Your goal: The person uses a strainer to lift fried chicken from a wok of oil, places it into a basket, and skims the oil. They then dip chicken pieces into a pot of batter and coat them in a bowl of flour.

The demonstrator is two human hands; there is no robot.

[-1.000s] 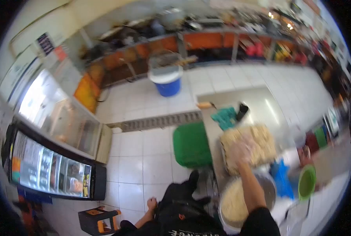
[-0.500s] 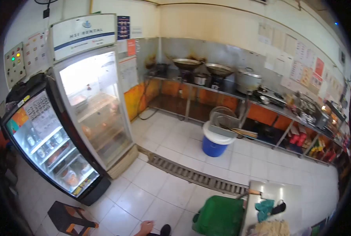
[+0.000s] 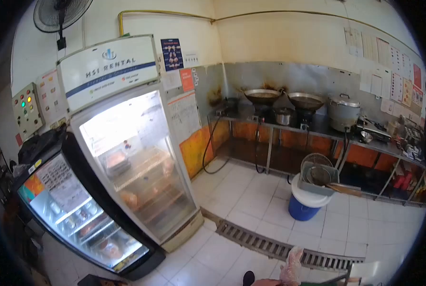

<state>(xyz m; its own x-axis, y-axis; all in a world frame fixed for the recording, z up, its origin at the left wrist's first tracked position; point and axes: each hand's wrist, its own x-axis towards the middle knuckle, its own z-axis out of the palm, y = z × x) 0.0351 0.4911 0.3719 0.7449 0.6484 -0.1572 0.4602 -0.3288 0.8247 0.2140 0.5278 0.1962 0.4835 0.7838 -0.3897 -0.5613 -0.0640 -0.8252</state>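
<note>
1. Reference: clock directions are read from the right hand, with 12 o'clock at the top of the view.
2. Right hand [image 3: 289, 272]: at the lower edge, wearing a translucent, crinkled thin-plastic glove [image 3: 295, 257]. Finger closure cannot be told. The glove's long axis runs nearly upright, tip toward 12 o'clock, tilted slightly to 1.
3. Bare left hand [image 3: 264, 282]: at 8 o'clock, just beside the glove, cut off by the lower edge; its grip cannot be told.
4. Black rounded shoe [image 3: 249, 278]: at 8 to 9 o'clock, on the white square-tiled floor [image 3: 251, 205].
5. Pale, shiny flat tabletop [image 3: 368, 272]: at 3 o'clock, partly cropped.
6. Long grey slotted drain grating [image 3: 256, 241]: crosses the floor from 10 to 3 o'clock; the glove overlaps it in view.
7. Round blue plastic bucket with white top [image 3: 302, 206]: at 12 o'clock, standing between grating and cooking bench. A grey rectangular plastic basket [image 3: 322, 186] with round wire strainers rests on it.
8. Tall white-framed glass-door refrigerator [image 3: 194, 202]: at 10 o'clock. Black glass-door cooler [image 3: 153, 263]: at 9 o'clock.
9. Long steel cooking bench [image 3: 270, 148]: from 11 to 2 o'clock, carrying two wide metal woks [image 3: 262, 97] and a large lidded silver pot [image 3: 344, 114].
</note>
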